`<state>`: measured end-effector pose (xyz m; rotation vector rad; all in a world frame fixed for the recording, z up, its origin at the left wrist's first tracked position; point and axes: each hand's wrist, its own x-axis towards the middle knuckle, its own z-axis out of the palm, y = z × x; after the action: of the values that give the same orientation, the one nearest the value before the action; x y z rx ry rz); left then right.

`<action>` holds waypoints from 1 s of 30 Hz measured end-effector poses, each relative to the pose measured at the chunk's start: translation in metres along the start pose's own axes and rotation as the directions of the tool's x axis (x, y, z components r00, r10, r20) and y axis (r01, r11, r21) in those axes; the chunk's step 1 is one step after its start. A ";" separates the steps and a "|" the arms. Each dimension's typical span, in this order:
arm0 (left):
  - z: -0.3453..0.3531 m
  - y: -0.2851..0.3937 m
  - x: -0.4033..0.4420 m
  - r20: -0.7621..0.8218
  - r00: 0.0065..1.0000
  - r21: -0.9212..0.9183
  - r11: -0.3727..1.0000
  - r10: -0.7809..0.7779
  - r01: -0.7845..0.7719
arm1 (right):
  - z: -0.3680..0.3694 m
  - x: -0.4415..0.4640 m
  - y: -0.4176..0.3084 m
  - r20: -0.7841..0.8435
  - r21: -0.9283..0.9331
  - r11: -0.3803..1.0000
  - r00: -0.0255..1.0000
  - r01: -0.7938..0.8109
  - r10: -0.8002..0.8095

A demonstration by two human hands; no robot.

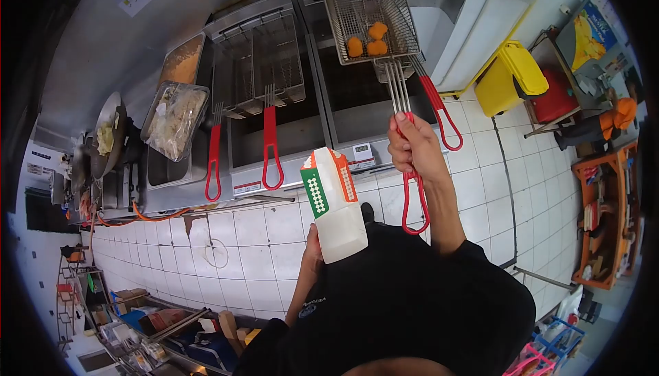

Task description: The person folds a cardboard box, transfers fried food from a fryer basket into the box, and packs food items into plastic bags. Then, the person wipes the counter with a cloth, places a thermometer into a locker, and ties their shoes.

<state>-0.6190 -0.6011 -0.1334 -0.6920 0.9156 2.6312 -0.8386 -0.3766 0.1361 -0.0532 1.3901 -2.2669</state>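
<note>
My right hand (pixel 417 146) is closed around the red handle of a wire fryer basket (pixel 347 2), which is raised at the top of the view. Three golden-brown breaded pieces (pixel 377 31) lie in the basket near its handle end. In my left hand (pixel 313 247) is a white paper bag (pixel 341 228) with green and orange printed panels, held in front of my body. The bag's top edge looks jagged; its inside is hidden, and so are most of my left fingers. Bag and basket are apart.
Two fryer baskets with red handles (pixel 272 146) sit over the fryer (pixel 254 149) on the left. Another red-handled basket handle (pixel 439 112) hangs right. A tray of plastic-wrapped food (pixel 175 119) stands further left. A yellow bin (pixel 504 77) and a person (pixel 607 122) are at the right.
</note>
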 end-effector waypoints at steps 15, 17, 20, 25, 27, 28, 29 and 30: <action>-0.019 0.006 -0.011 -0.056 0.995 0.016 0.997 0.078 -0.077 | 0.013 0.026 0.015 -0.048 0.080 0.995 0.997 0.056 -0.052; -0.021 0.013 -0.009 -0.060 0.995 0.035 0.996 0.081 -0.079 | 0.011 0.033 0.023 -0.056 0.072 0.996 0.997 0.049 -0.045; -0.020 0.016 -0.007 -0.070 0.994 0.015 0.996 0.085 -0.084 | 0.008 0.047 0.025 -0.072 0.080 0.996 0.997 0.041 -0.035; -0.027 0.014 -0.003 -0.073 0.994 -0.013 0.997 0.080 -0.081 | 0.014 0.034 0.016 -0.071 0.070 0.997 0.997 0.045 -0.040; -0.026 0.013 -0.005 -0.069 0.994 -0.015 0.996 0.081 -0.083 | 0.010 0.029 0.021 -0.054 0.116 0.991 0.997 0.062 -0.057; -0.026 0.013 -0.004 -0.065 0.995 -0.010 0.997 0.080 -0.080 | 0.008 0.031 0.023 -0.056 0.115 0.992 0.997 0.057 -0.051; -0.025 0.013 -0.004 -0.055 0.996 -0.008 0.997 0.077 -0.077 | 0.005 0.035 0.024 -0.049 0.106 0.993 0.997 0.060 -0.055; -0.024 0.013 -0.004 -0.047 0.996 -0.003 0.997 0.076 -0.077 | 0.002 0.039 0.025 -0.043 0.096 0.993 0.997 0.066 -0.062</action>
<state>-0.6123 -0.6261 -0.1412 -0.7369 0.9681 2.6951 -0.8629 -0.4037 0.1076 -0.0215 1.3128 -2.3981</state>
